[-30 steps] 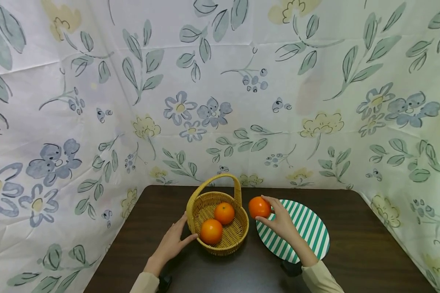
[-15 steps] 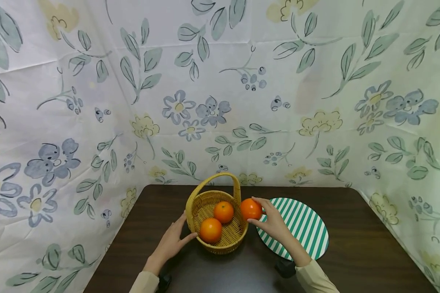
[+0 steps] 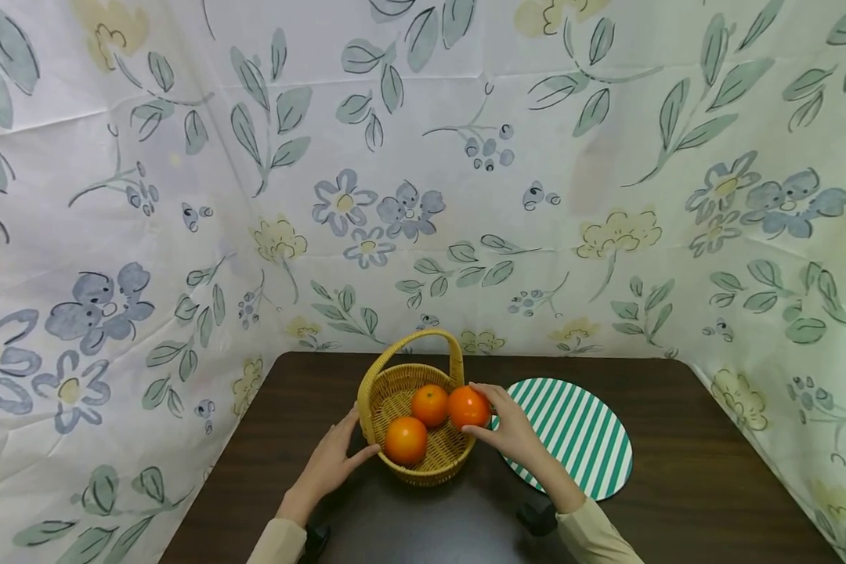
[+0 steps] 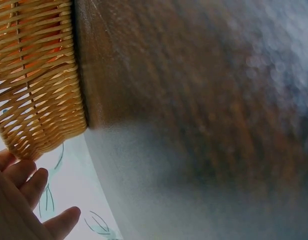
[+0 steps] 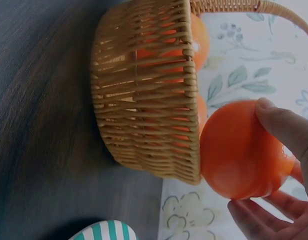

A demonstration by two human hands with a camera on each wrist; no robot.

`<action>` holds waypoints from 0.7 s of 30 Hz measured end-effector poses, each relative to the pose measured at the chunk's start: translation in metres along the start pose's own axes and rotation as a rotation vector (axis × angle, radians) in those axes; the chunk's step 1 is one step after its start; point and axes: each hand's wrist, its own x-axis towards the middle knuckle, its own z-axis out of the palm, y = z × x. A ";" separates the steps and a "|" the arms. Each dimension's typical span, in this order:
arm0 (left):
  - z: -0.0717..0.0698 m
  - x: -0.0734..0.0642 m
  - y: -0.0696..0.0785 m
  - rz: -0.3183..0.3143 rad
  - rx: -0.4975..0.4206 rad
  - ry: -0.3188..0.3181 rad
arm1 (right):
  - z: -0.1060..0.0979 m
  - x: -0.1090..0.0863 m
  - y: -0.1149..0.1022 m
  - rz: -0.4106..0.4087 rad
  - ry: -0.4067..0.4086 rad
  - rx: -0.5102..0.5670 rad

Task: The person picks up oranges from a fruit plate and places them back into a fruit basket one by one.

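A yellow wicker basket point(image 3: 423, 473) with a tall arched handle stands on the dark table, holding an orange point(image 3: 405, 440) in front and another orange point(image 3: 430, 405) behind it. My right hand point(image 3: 509, 429) grips a third, redder orange point(image 3: 468, 408) between thumb and fingers, at the basket's right rim. In the right wrist view this held orange point(image 5: 244, 150) sits right at the rim of the basket point(image 5: 149, 95). My left hand point(image 3: 330, 466) rests against the basket's left side, thumb and fingers spread. Its fingertips point(image 4: 39, 175) meet the wicker in the left wrist view.
A round green-and-white striped placemat point(image 3: 578, 439) lies right of the basket, partly behind the right forearm. The dark wooden table point(image 3: 684, 454) reaches back to a floral cloth point(image 3: 409, 157) hung behind and at both sides.
My right hand has carried the held orange leftward from over the striped placemat to the basket's right rim. The left hand and the basket have stayed in place.
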 end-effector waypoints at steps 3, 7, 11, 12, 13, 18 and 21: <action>0.000 0.000 0.001 -0.002 -0.001 -0.005 | 0.002 0.000 -0.001 -0.014 0.003 0.002; 0.000 0.001 0.002 0.000 -0.004 0.001 | 0.005 0.000 -0.002 -0.019 -0.008 0.001; -0.001 0.001 0.002 -0.003 0.000 0.002 | 0.009 0.002 -0.002 -0.019 -0.021 0.009; -0.001 0.001 0.002 -0.003 0.002 0.002 | 0.010 0.002 -0.002 -0.019 -0.023 0.011; -0.001 0.001 0.002 -0.003 0.004 0.002 | 0.011 0.002 -0.003 -0.020 -0.025 0.014; 0.000 0.001 0.000 0.000 0.017 0.001 | 0.015 0.002 -0.004 -0.015 -0.035 -0.001; 0.001 0.001 0.000 -0.001 0.020 -0.001 | 0.017 0.001 -0.005 -0.007 -0.041 -0.009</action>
